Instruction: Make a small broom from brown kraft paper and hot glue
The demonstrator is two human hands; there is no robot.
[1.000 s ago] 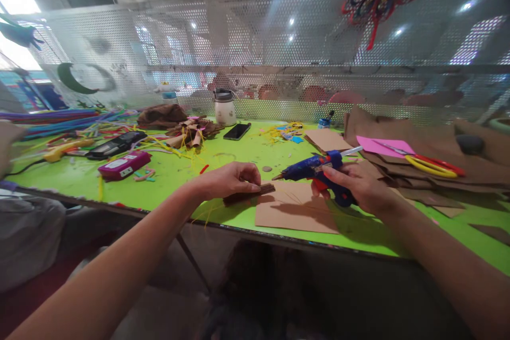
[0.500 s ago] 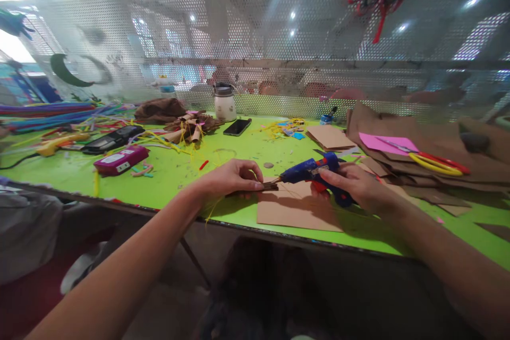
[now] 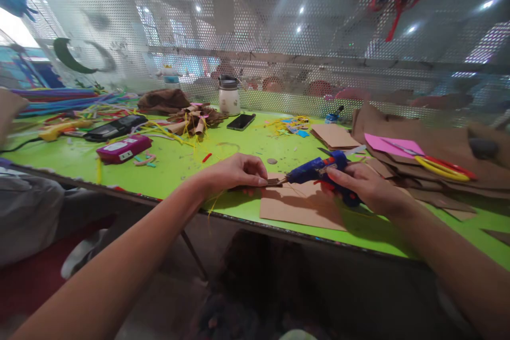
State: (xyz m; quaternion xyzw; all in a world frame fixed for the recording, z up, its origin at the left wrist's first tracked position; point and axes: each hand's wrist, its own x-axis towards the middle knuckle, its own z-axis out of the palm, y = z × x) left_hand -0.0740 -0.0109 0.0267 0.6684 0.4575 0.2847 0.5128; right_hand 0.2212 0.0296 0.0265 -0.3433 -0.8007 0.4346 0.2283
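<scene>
My right hand (image 3: 368,186) grips a blue hot glue gun (image 3: 319,168), its nozzle pointing left and touching the end of a small brown corrugated cardboard strip (image 3: 273,182). My left hand (image 3: 233,172) pinches that strip and holds it down at the front of the green table (image 3: 179,164). Under the gun lies a flat brown cardboard sheet (image 3: 298,204).
Scissors with yellow and red handles (image 3: 440,167) lie on a pink sheet (image 3: 392,144) atop brown paper at the right. A black phone (image 3: 241,121), a white jar (image 3: 230,96), a pink case (image 3: 123,149), rolled paper scraps (image 3: 191,122) and coloured sticks (image 3: 59,101) lie behind. Perforated metal screen at the back.
The glue gun came down and left until its nozzle met the cardboard strip. My left hand has kept hold of the strip.
</scene>
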